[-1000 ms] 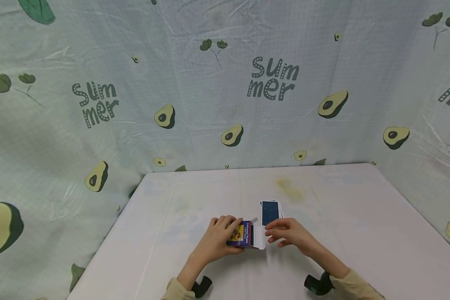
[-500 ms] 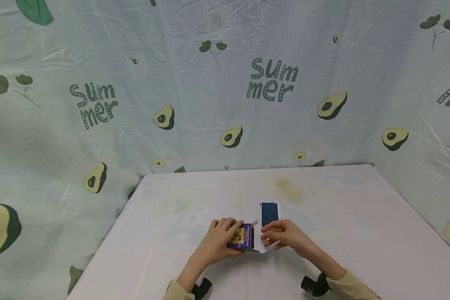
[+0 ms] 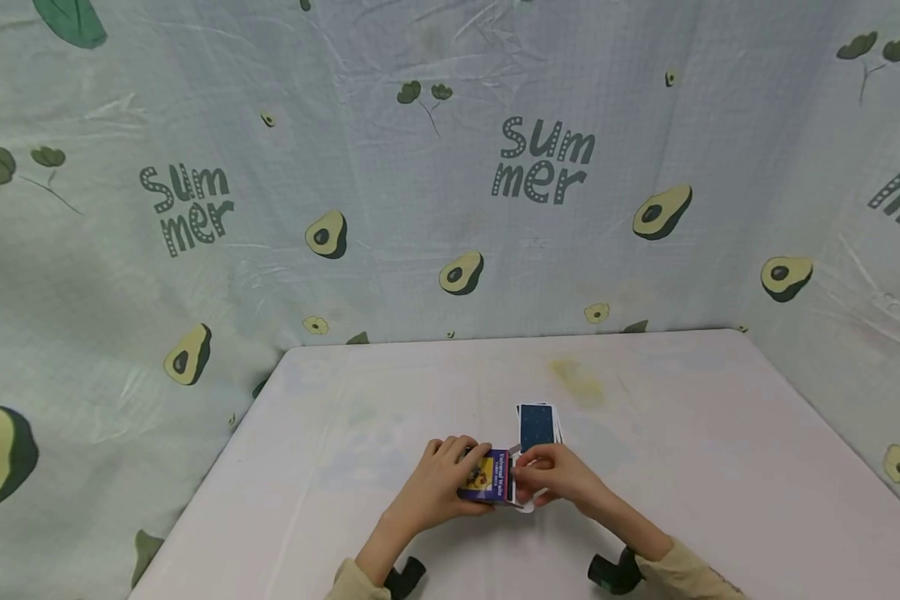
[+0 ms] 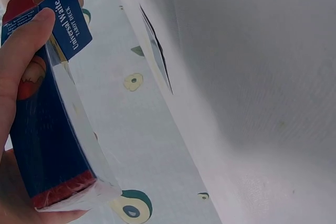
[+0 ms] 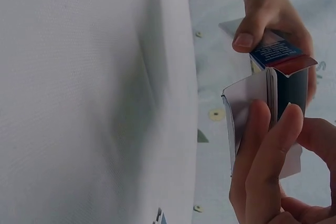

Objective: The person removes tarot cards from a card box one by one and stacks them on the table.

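Observation:
My left hand (image 3: 437, 479) grips a small purple-blue tarot deck box (image 3: 482, 477) from its left side, just over the table. Printing on a flap (image 4: 67, 22) reads "Universal Waite Tarot Deck" in the left wrist view. At the box's open right end is my right hand (image 3: 558, 477), with curled fingers and thumb pinching at the tarot cards (image 5: 271, 90) whose edges show in the mouth. White end flaps (image 5: 244, 90) stand out around those fingers. Most of the deck is hidden inside the box. Behind the right hand, a small stack of dark blue-backed cards (image 3: 536, 423) lies face down.
A white-covered table (image 3: 390, 383) carries the card stack, and a faint yellow stain (image 3: 577, 381) marks its cloth. Behind and beside it hangs a pale curtain (image 3: 390, 183) printed with avocados and "summer". Black wrist cameras (image 3: 617, 573) sit at both sleeves.
My right hand has moved left to the box's open end, its fingers now at the mouth. The left hand keeps its grip, with the box barely shifted. The stack on the table lies still.

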`<action>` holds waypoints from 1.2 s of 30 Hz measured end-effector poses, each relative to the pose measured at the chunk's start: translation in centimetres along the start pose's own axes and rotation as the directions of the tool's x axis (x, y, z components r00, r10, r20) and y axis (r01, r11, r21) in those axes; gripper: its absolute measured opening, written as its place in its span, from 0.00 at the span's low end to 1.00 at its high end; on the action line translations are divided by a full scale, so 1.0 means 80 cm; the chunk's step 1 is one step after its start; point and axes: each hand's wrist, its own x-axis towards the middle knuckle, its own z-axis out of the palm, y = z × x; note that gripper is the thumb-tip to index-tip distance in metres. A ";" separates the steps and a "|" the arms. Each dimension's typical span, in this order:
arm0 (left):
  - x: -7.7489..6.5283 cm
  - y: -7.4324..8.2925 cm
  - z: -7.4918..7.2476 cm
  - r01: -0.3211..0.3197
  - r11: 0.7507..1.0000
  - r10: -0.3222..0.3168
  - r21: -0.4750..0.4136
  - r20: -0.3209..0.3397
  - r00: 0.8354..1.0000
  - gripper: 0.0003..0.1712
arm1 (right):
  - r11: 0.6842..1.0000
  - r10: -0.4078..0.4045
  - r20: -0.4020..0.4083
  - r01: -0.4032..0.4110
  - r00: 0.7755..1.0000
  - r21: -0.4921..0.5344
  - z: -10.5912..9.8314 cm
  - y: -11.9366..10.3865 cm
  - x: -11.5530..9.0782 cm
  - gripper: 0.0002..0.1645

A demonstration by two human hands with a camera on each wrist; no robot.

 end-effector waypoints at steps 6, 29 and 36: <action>0.000 0.001 0.001 -0.019 1.000 0.018 -0.007 -0.020 1.000 0.43 | 1.000 0.021 -0.020 -0.020 1.000 0.010 0.005 0.002 0.002 0.26; -0.003 0.000 -0.001 0.003 1.000 -0.002 -0.027 0.009 1.000 0.43 | 0.996 0.092 -0.051 -0.092 0.994 -0.007 0.001 0.003 0.002 0.28; -0.005 -0.001 -0.002 0.008 0.999 -0.008 -0.040 0.022 1.000 0.43 | 0.997 0.082 -0.034 -0.082 0.996 0.004 -0.007 0.001 -0.002 0.27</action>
